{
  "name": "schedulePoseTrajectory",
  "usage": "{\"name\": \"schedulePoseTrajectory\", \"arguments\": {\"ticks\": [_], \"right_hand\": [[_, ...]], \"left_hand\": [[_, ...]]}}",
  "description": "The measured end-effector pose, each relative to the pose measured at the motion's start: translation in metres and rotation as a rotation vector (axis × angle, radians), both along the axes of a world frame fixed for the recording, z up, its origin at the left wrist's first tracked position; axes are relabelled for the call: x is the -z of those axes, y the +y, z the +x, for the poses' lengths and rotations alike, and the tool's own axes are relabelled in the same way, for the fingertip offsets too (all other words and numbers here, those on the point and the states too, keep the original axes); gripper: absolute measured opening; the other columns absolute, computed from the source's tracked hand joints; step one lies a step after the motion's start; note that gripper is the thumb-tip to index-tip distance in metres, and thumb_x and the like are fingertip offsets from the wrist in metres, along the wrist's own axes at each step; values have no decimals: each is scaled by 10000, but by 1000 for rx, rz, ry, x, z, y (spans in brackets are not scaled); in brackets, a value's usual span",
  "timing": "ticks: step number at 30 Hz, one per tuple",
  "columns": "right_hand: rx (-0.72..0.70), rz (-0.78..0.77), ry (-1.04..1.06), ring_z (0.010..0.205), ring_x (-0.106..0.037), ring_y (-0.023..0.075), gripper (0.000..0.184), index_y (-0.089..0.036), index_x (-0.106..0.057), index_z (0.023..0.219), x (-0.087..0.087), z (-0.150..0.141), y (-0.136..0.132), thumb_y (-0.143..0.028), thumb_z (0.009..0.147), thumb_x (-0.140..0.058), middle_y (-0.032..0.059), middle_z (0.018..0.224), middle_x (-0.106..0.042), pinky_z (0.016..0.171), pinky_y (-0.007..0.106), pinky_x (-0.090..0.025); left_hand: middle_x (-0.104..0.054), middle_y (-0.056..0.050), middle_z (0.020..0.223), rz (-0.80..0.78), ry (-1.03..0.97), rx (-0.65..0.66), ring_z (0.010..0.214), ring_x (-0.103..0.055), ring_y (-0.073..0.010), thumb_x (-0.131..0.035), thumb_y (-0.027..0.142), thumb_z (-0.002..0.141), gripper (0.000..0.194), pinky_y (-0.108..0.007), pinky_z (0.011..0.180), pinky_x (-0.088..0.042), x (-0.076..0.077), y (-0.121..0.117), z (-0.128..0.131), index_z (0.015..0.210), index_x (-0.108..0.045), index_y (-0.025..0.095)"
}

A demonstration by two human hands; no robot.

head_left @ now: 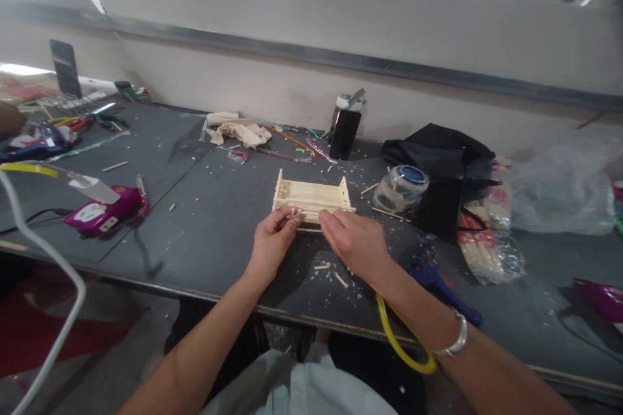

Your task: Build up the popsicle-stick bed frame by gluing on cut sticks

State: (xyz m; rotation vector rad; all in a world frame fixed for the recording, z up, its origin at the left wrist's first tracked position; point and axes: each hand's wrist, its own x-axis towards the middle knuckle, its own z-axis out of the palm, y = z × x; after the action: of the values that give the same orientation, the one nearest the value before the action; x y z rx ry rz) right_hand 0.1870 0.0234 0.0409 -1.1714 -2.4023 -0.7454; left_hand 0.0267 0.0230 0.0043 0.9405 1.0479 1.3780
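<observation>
A small model made of pale wooden sticks (314, 192) stands on the dark table in front of me. It has a flat slatted middle and raised ends at left and right. My left hand (276, 233) is closed at its front left, thumb and finger pinched on a thin pale wooden stick. Against the front right of the model, my right hand (357, 241) is closed, its fingers pressed together on the front edge. The fingers partly hide that edge. Cut stick pieces (341, 281) and pale crumbs lie just before the model.
To the right are a clear plastic jar (400, 187), a blue-handled glue gun (445, 292) with a yellow cable, a black bag (440, 149) and packaged sticks (479, 243). A phone (345, 134) leans at the back. A purple power strip (102, 211) sits left.
</observation>
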Motion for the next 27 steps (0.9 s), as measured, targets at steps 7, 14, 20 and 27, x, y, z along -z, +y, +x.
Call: {"name": "schedulePoseTrajectory", "arguments": {"ticks": [7, 14, 20, 27], "right_hand": [[54, -12, 51, 580, -565, 132, 223, -172, -629, 1057, -2, -14, -7, -278, 931, -478, -2, 664, -634, 524, 293, -259], [40, 28, 73, 584, -560, 133, 197, -188, -644, 1059, 9, -24, -4, -221, 909, -521, 0, 662, -628, 536, 295, -270], [15, 79, 120, 558, -527, 135, 157, -181, -662, 950, 9, -27, -1, -192, 913, -510, -1, 621, -601, 544, 296, -253], [-3, 79, 156, 559, -513, 131, 166, -182, -660, 903, 12, -29, 2, -185, 920, -495, -2, 610, -602, 555, 288, -248]], "left_hand": [[-394, 93, 502, -24, -51, -10, 420, -250, -22, -737, 336, 666, 315, -162, 398, -182, -1, -1, 0, 885, -632, 135], [-505, 64, 551, -14, -14, -26, 458, -334, -46, -734, 358, 666, 293, -184, 443, -258, 0, 0, -1, 868, -665, 156], [-517, 56, 553, -9, 5, -31, 460, -343, -52, -727, 356, 675, 280, -185, 439, -263, 1, 1, -1, 868, -677, 160], [-560, 38, 557, -18, 11, -45, 499, -436, -76, -736, 366, 663, 292, -195, 472, -328, 2, 1, -1, 866, -696, 160]]}}
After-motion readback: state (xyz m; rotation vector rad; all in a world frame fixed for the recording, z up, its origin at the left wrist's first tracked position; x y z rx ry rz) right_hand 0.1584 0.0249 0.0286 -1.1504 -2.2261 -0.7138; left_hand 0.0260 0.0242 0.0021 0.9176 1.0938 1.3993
